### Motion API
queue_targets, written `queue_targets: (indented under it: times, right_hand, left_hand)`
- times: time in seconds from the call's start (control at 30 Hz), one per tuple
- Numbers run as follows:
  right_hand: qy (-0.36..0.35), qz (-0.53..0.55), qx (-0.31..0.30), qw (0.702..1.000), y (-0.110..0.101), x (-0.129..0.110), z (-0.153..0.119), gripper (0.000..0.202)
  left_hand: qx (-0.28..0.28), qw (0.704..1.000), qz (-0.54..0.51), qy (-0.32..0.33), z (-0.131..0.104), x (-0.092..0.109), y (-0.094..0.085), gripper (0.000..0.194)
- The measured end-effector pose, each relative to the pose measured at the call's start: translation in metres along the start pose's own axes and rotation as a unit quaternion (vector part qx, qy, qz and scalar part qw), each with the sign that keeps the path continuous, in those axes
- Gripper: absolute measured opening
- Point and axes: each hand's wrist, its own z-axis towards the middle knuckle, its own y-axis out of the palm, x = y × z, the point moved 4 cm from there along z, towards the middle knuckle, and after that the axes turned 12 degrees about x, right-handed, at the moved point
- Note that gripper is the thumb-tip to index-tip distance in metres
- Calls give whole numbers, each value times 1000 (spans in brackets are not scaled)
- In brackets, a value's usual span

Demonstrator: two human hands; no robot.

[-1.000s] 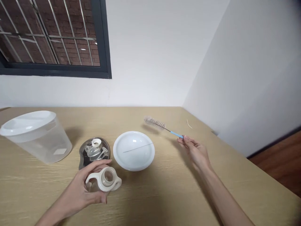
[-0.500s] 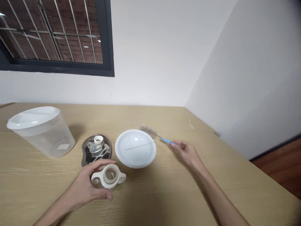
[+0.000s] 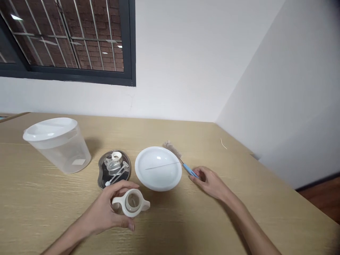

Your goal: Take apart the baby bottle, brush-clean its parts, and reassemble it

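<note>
My left hand (image 3: 107, 209) is wrapped round a baby bottle (image 3: 132, 202) with a white two-handled ring; its open mouth faces up towards me. Between thumb and fingers, my right hand (image 3: 209, 181) grips the blue handle end of a bottle brush (image 3: 174, 150), whose bristles lie beyond the rim of a white bowl (image 3: 158, 177). Across that bowl rests a thin wire-like piece (image 3: 162, 165). Just past my left hand, a kidney-shaped metal tray (image 3: 102, 173) holds a clear spouted part (image 3: 113, 165), a white ring (image 3: 116, 156) and a straw-like piece (image 3: 119, 173).
At the left of the wooden table (image 3: 186, 226) stands a translucent bucket (image 3: 65, 148) with a white lid. A small pale strip (image 3: 223, 143) lies far right. Behind are a white wall (image 3: 186, 71) and a barred window (image 3: 79, 39).
The brush handle has swung nearer to me and slants more steeply, with my right hand lower beside the bowl. My left hand keeps its hold on the bottle. The view has shifted slightly left.
</note>
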Motion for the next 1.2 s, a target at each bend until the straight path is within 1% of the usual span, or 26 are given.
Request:
queue_targets:
  times: [0.07, 0.1, 0.2, 0.27, 0.37, 0.43, 0.5, 0.53, 0.57, 0.6, 0.67, 0.7, 0.73, 0.8, 0.87, 0.9, 0.97, 1.0, 1.03, 1.13, 1.17, 1.2]
  right_hand:
    - [5, -6, 10, 1000, -1, 2, 0, 40]
    - [8, -6, 16, 1000, -2, 3, 0, 43]
    - [17, -4, 34, 999, -3, 5, 1, 50]
    - [18, -2, 47, 999, -5, 5, 2, 50]
    - [13, 2, 79, 997, -8, 7, 4, 46]
    - [12, 6, 105, 994, -11, 9, 4, 44]
    - [14, 12, 130, 991, -13, 12, 5, 44]
    - [15, 15, 142, 990, -14, 13, 5, 44]
    - [16, 18, 154, 988, -15, 16, 6, 44]
    - [16, 21, 166, 986, -16, 18, 6, 43]
    - [13, 26, 185, 982, -18, 23, 8, 40]
    - [11, 27, 193, 981, -19, 25, 9, 38]
    - [7, 28, 198, 980, -19, 27, 10, 36]
    - [-2, 29, 206, 978, -19, 30, 11, 31]
    - [-13, 27, 210, 977, -18, 31, 11, 28]
    - [-18, 26, 212, 977, -18, 32, 11, 27]
    - [-26, 24, 215, 976, -18, 31, 11, 27]
    - [-29, 23, 217, 976, -19, 31, 11, 27]
    - [-31, 22, 218, 975, -19, 31, 11, 27]
    - [-33, 20, 221, 975, -21, 30, 10, 26]
    - [-33, 19, 221, 975, -21, 29, 10, 25]
    - [-34, 18, 220, 975, -22, 28, 10, 25]
  left_hand:
    - [39, 999, -11, 17, 1, -1, -6, 85]
    - [57, 998, -16, 29, 1, -1, -10, 85]
    - [95, 994, -19, 58, 0, 2, -17, 69]
    - [133, 988, 2, 77, -1, 5, -21, 59]
    - [203, 970, 75, 116, -1, 15, -29, 49]
    - [236, 953, 134, 137, 2, 25, -35, 44]
    - [238, 933, 214, 164, 8, 40, -40, 41]
    - [221, 919, 267, 188, 12, 49, -40, 41]
    - [188, 900, 325, 222, 17, 59, -39, 41]
    - [161, 870, 378, 271, 23, 70, -37, 41]
    - [82, 808, 457, 362, 36, 89, -27, 38]
    - [71, 773, 483, 405, 44, 99, -22, 36]
    - [37, 738, 513, 437, 51, 105, -14, 34]
    - [-16, 683, 557, 472, 67, 113, 5, 30]
    - [-68, 625, 606, 488, 79, 115, 26, 27]
    - [-100, 588, 633, 493, 82, 113, 37, 27]
    - [-157, 529, 666, 501, 85, 111, 55, 26]
    - [-171, 509, 678, 503, 86, 112, 62, 26]
    - [-171, 494, 688, 503, 87, 114, 66, 27]
    - [-133, 475, 711, 502, 91, 126, 71, 28]
    - [-131, 470, 714, 502, 92, 129, 71, 27]
    - [-140, 465, 715, 503, 94, 131, 71, 26]
